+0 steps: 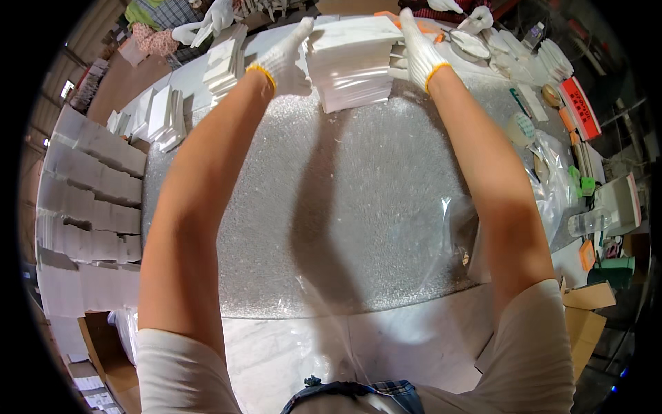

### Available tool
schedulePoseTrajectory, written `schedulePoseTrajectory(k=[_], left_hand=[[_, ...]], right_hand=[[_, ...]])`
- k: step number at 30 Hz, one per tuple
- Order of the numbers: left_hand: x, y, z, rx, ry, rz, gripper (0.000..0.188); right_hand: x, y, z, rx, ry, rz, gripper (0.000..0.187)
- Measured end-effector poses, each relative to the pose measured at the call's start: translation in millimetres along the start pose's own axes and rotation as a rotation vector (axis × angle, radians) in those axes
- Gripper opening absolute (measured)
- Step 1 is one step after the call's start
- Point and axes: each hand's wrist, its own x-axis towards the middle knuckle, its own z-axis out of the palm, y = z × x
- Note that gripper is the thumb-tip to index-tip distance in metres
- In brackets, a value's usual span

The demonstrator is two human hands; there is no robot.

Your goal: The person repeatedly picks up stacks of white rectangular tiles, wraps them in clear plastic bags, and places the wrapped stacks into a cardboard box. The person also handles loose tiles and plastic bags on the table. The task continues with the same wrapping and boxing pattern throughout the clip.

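A tall stack of white, marble-like tiles (350, 65) stands at the far side of the grey speckled mat (276, 207). Both my arms reach out to it, one along each side. My left hand (286, 63), in a white knitted glove with a yellow cuff, is at the stack's left side with its fingers stretched out. My right hand (419, 52), gloved the same way, is at the right side, fingers extended. Neither hand is wrapped round a tile; whether the palms touch the stack I cannot tell. A few tile edges show between the stack and my right hand.
More tiles stand in stacks (224, 62) beyond my left arm and in leaning groups (165, 117). Tall white piles (89, 214) line the left. Clear plastic film (548, 186), a bottle (589, 222) and an open carton (586, 324) lie right. Gloved co-workers' hands (219, 15) work opposite.
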Motion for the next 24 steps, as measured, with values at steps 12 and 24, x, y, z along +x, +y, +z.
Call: schedulePoseTrajectory(k=[12, 24], left_hand=[[4, -2, 18, 0.181, 0.008, 0.11, 0.138], [-68, -49, -3, 0.235, -0.004, 0.131, 0.128]], right_hand=[[13, 23, 23, 0.117, 0.118, 0.074, 0.083], [-108, 28, 52, 0.159, 0.198, 0.065, 0.093]])
